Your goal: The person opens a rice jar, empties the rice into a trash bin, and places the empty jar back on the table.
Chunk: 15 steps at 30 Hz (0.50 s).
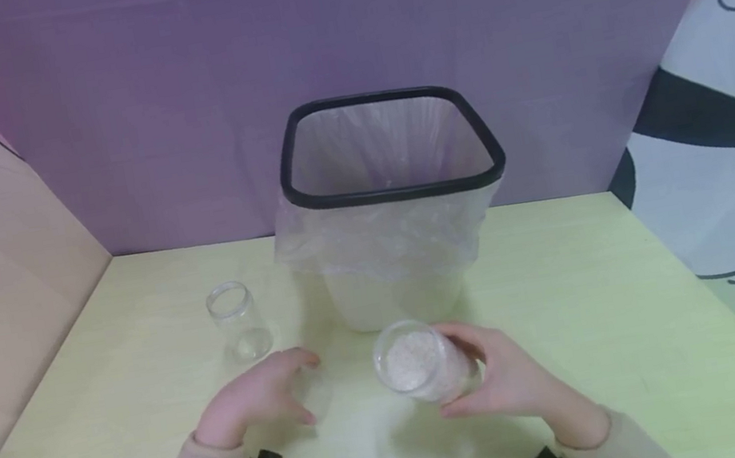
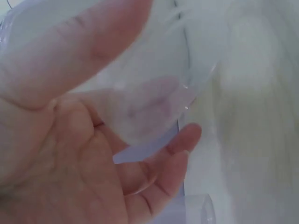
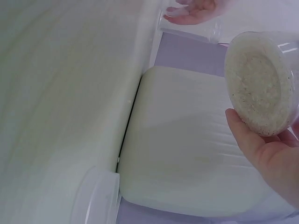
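Observation:
My right hand (image 1: 501, 373) grips a clear jar (image 1: 453, 373) holding pale, grainy contents, raised in front of the bin and tilted with its mouth toward the left. The jar's base (image 3: 257, 88) faces the right wrist view. My left hand (image 1: 257, 397) holds a thin clear piece (image 2: 154, 112), seemingly a plastic lid, between thumb and fingers; it is barely visible from the head. Just behind that hand, a second clear jar (image 1: 237, 324) stands upright on the table with nothing visible inside.
A whitish bin (image 1: 397, 297) with a black rim ring (image 1: 398, 193) and a clear liner (image 1: 397, 232) stands at the table's back. A purple backdrop (image 1: 173, 115) rises behind. A clear curved edge (image 3: 96, 198) shows low in the right wrist view, its kind unclear.

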Available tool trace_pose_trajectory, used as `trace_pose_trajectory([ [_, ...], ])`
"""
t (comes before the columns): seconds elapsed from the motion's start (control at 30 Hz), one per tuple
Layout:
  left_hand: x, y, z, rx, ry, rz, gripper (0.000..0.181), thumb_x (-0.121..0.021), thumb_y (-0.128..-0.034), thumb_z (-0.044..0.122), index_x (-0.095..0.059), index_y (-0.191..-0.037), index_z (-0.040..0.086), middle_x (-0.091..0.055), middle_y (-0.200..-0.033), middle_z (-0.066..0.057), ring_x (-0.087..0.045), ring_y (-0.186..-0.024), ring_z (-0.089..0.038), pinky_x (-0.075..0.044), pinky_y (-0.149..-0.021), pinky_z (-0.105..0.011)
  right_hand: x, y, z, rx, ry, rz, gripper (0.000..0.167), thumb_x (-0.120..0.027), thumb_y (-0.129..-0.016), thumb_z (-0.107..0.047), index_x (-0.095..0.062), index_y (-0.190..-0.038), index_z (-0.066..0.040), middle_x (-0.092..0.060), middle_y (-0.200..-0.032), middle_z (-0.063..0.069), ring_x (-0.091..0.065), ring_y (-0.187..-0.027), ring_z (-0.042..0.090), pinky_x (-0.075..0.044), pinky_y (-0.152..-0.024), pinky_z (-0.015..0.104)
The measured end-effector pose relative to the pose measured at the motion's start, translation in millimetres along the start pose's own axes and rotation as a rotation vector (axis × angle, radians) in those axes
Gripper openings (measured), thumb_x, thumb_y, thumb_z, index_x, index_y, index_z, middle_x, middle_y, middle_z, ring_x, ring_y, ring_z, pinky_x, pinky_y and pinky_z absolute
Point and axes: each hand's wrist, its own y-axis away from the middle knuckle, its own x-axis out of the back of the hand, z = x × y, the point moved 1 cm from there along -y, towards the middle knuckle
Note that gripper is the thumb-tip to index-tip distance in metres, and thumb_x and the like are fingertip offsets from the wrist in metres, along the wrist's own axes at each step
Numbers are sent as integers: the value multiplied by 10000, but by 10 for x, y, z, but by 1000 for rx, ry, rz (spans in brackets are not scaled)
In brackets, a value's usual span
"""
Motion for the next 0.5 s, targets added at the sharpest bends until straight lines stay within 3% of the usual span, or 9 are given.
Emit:
trace_pose_trajectory([
  [0.2, -34, -23, -17, 26, -63, -11, 723, -846, -574, 77, -534, -1213, -58, -586, -1194, -191, -531, -1112, -384, -420, -994, -537, 10, 0, -8, -3, 4, -14, 760, -852, -582, -111, -522, -1249, 45, -604, -1223, 160, -569, -1123, 232, -468, -971, 485],
  [0.37, -93, -63, -30, 89, -104, -12, 746, -863, -549, 102, -538, -1210, -13, -568, -1106, -143, -528, -1032, -318, -470, -926, -527, 2, -3, 2, 2, 29, -22, 766, -859, -580, -124, -527, -1253, 31, -607, -1221, 155, -575, -1113, 252, -479, -958, 476],
  [0.5, -98, -69, 4, 110, -89, 41, 865, -869, -564, 145, -476, -1322, 7, -531, -1185, -172, -512, -1088, -334, -455, -954, -529, -14, -3, 7, 0, 33, -24, 765, -861, -581, -128, -529, -1252, 29, -609, -1214, 158, -576, -1103, 260, -488, -950, 447],
])
